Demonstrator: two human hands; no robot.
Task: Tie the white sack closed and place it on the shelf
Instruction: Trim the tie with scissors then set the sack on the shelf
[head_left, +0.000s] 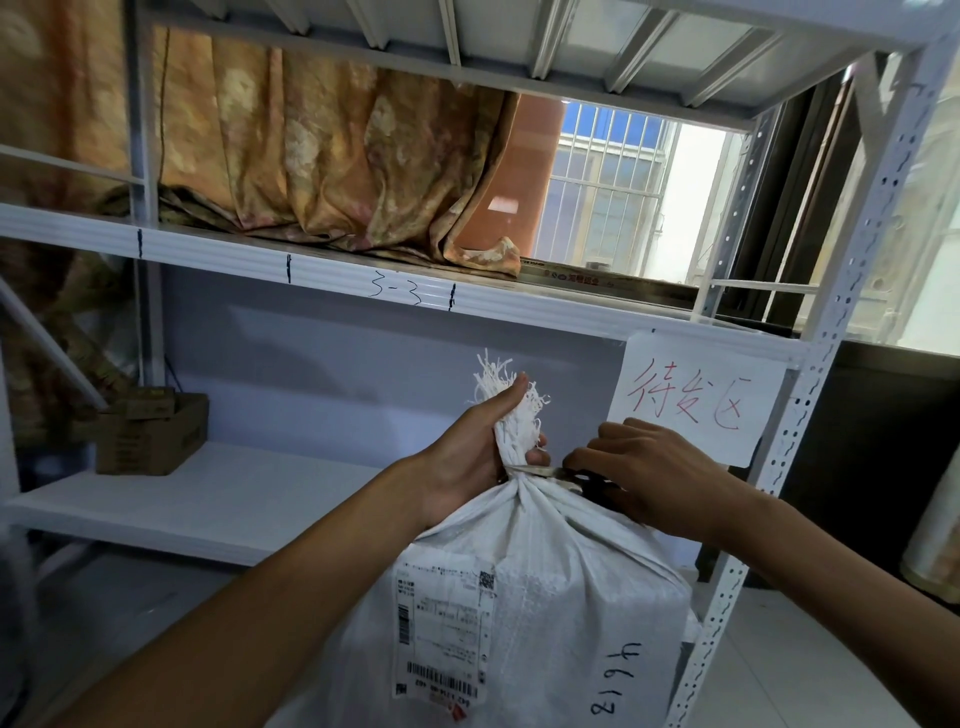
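Observation:
A full white woven sack (550, 597) stands in front of me, with a shipping label and black handwritten numbers on its side. Its mouth is gathered into a frayed neck (511, 415). My left hand (470, 452) is closed around that neck, holding it upright. A thin tie (540, 472) circles the neck just below my fist. My right hand (654, 473) pinches the tie's end on the right side of the neck and seems to hold a dark object that I cannot identify. The white metal shelf (218, 499) stands behind the sack.
A brown cardboard box (150, 436) sits at the left end of the lower shelf board. A paper sign with red characters (696, 397) hangs from the upper board's edge (467, 296), right above my right hand. A perforated white upright (810, 395) stands to the right. An orange curtain lies on the upper board.

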